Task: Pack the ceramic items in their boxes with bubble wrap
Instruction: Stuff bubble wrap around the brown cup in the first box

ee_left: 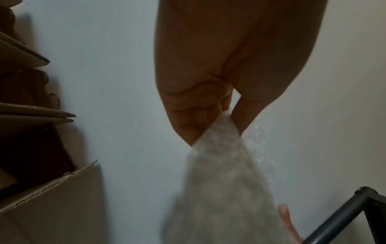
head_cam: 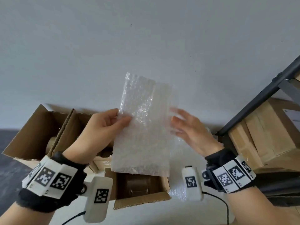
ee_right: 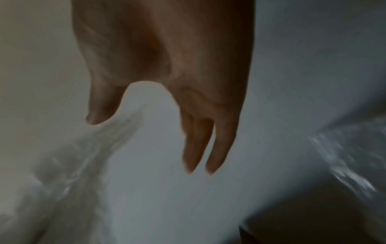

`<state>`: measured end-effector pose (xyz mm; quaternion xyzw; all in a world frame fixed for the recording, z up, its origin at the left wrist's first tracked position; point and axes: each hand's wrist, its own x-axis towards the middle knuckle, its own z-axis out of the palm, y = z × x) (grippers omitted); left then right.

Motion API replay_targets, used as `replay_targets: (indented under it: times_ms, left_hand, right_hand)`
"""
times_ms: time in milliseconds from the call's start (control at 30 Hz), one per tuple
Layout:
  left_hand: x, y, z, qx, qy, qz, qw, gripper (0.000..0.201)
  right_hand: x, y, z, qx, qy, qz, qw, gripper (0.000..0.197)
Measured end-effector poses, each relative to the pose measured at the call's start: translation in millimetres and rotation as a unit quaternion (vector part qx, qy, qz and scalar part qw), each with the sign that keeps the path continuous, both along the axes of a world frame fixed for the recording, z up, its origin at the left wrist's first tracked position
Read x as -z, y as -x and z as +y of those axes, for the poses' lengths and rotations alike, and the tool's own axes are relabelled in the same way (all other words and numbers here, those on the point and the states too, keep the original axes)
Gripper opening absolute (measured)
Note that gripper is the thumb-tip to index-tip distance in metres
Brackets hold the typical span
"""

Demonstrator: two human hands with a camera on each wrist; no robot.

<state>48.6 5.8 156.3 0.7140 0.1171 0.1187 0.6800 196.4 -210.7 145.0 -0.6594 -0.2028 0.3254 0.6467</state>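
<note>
I hold a sheet of clear bubble wrap [head_cam: 144,127] upright in the air in front of the white wall. My left hand [head_cam: 124,116] pinches its left edge between thumb and fingers, and the left wrist view shows that pinch [ee_left: 223,125] on the bubble wrap [ee_left: 219,189]. My right hand [head_cam: 178,122] is at the sheet's right edge with straight, spread fingers. In the right wrist view its thumb [ee_right: 98,115] touches the wrap's edge [ee_right: 83,156] and grips nothing. Below the sheet an open small cardboard box [head_cam: 164,187] holds a brown item [head_cam: 138,184] under clear wrap.
A larger open cardboard box [head_cam: 32,127] with a divider and a beige round item [head_cam: 52,142] stands at the left. More bubble wrap [head_cam: 178,192] lies right of the small box. A dark metal shelf frame [head_cam: 259,101] with sealed cartons [head_cam: 267,135] stands at the right.
</note>
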Motion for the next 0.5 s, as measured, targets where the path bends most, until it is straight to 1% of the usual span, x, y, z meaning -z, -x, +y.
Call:
replay_targets:
  times_ms: [33, 67, 100, 133, 167, 200, 267, 367, 433, 500]
  left_hand:
    - [0, 2, 0, 0.001, 0.016, -0.008, 1.000, 0.027]
    - [1, 3, -1, -0.001, 0.024, -0.013, 1.000, 0.027]
    - [1, 4, -2, 0.000, 0.029, -0.015, 0.999, 0.026]
    - [2, 6, -3, 0.001, 0.030, -0.013, 0.999, 0.024]
    - [2, 7, -4, 0.001, 0.028, -0.009, 1.000, 0.023]
    - [2, 9, -4, 0.002, 0.021, -0.003, 1.000, 0.021]
    - [2, 13, -5, 0.015, -0.003, 0.019, 1.000, 0.022]
    - [2, 21, -3, 0.053, -0.021, 0.060, 0.997, 0.035]
    - [3, 26, -1, 0.064, 0.012, 0.055, 0.996, 0.040]
    - [5, 30, -2, 0.055, 0.053, 0.036, 0.996, 0.039]
  right_hand:
    - [8, 3, -1, -0.041, -0.016, 0.046, 0.998, 0.092]
    - [15, 7, -2, -0.069, -0.032, 0.075, 0.994, 0.072]
    - [20, 12, -1, -0.080, -0.043, 0.085, 0.992, 0.049]
    - [24, 15, -1, -0.078, -0.051, 0.084, 0.992, 0.031]
    - [26, 18, 0, -0.072, -0.056, 0.080, 0.993, 0.021]
    - [29, 19, 0, -0.065, -0.061, 0.074, 0.993, 0.019]
    - [32, 21, 0, -0.059, -0.065, 0.069, 0.994, 0.022]
    - [35, 22, -1, -0.064, -0.080, 0.081, 0.991, 0.025]
    - [36, 23, -3, -0.069, -0.099, 0.104, 0.987, 0.024]
    - [38, 26, -4, -0.072, -0.115, 0.124, 0.983, 0.021]
